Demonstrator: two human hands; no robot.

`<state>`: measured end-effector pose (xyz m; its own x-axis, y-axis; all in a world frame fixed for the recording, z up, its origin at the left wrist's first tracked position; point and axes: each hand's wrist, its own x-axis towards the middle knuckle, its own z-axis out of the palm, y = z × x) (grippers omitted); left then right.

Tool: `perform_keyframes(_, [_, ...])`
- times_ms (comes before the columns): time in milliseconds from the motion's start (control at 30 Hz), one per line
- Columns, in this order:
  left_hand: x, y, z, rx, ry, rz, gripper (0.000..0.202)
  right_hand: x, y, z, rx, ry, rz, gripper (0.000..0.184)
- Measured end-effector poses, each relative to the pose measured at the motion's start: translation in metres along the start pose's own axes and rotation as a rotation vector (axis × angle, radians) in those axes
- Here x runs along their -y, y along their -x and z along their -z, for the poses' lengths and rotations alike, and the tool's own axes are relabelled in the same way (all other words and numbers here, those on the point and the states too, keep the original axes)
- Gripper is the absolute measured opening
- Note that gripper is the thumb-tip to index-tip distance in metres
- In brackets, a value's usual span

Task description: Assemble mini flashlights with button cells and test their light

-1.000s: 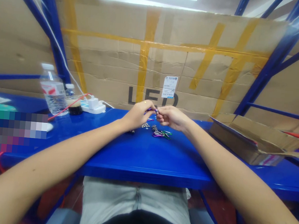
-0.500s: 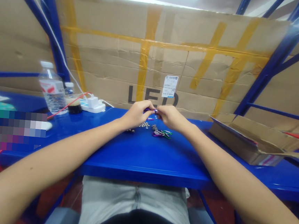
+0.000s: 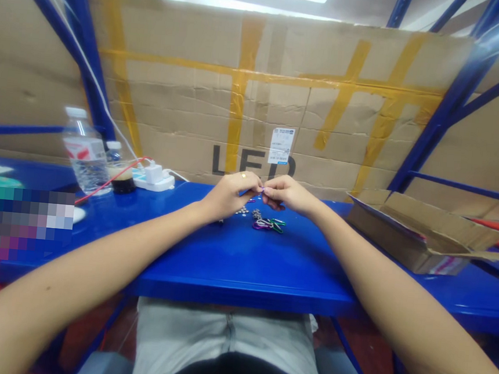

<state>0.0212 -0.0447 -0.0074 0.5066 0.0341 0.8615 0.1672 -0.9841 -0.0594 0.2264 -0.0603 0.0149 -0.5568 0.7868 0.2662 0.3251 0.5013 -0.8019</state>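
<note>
Above the far part of the blue table [image 3: 243, 262], my two hands meet fingertip to fingertip. My left hand [image 3: 232, 194] is closed in a pinch on a purple carabiner [image 3: 262, 189], of which only a small bit shows. Thumb and forefinger of my right hand [image 3: 290, 194] pinch at its end; what they grip is too small to make out. Just below the hands lie several purple, silver and green carabiners [image 3: 269, 225] in a bunch. Beside them are small metal pieces [image 3: 242, 210], partly hidden by my left hand, and another purple piece [image 3: 252, 201].
At left stand a water bottle [image 3: 86, 158], a cup of dark liquid [image 3: 122, 180] and a white power strip [image 3: 156, 180] with a red cable. An open cardboard box [image 3: 402, 235] sits at right. Behind the table rises a large taped carton [image 3: 173, 104] between blue posts.
My left hand has turned, with its back now more toward me, and hides more of the metal pieces. The fingers of my right hand have shifted, and the purple carabiner shows less.
</note>
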Motion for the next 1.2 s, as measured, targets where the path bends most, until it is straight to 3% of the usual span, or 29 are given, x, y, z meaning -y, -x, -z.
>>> perform_keyframes(167, [-0.003, -0.001, 0.002, 0.017, 0.024, 0.102, 0.011, 0.001, -0.001, -0.002, 0.006, -0.091, -0.052, 0.031])
perform_keyframes(300, [-0.006, -0.001, 0.001, 0.066, 0.018, 0.255, 0.006, 0.008, 0.001, -0.006, -0.086, 0.215, 0.016, 0.025])
perform_keyframes(400, [-0.004, 0.000, -0.001, 0.100, -0.013, 0.344, 0.013, 0.012, 0.002, -0.007, -0.149, 0.404, 0.097, 0.025])
perform_keyframes(533, [0.002, 0.000, -0.003, 0.215, -0.131, 0.303, 0.025, 0.011, 0.003, -0.007, -0.169, 0.517, 0.154, 0.025])
perform_keyframes(667, [0.004, 0.002, -0.002, 0.265, -0.134, 0.257, 0.019, 0.008, 0.002, -0.007, -0.109, 0.578, 0.147, 0.025])
perform_keyframes(800, [0.001, 0.003, -0.002, 0.234, -0.117, 0.253, 0.014, 0.006, 0.002, -0.007, -0.089, 0.513, 0.114, 0.026])
perform_keyframes(1033, [-0.004, 0.002, -0.003, 0.164, -0.064, 0.191, 0.008, 0.003, 0.001, -0.003, -0.039, 0.189, -0.020, 0.027])
perform_keyframes(1200, [-0.004, 0.003, -0.003, 0.133, -0.080, 0.139, 0.005, -0.001, -0.001, -0.001, -0.001, 0.023, -0.036, 0.029])
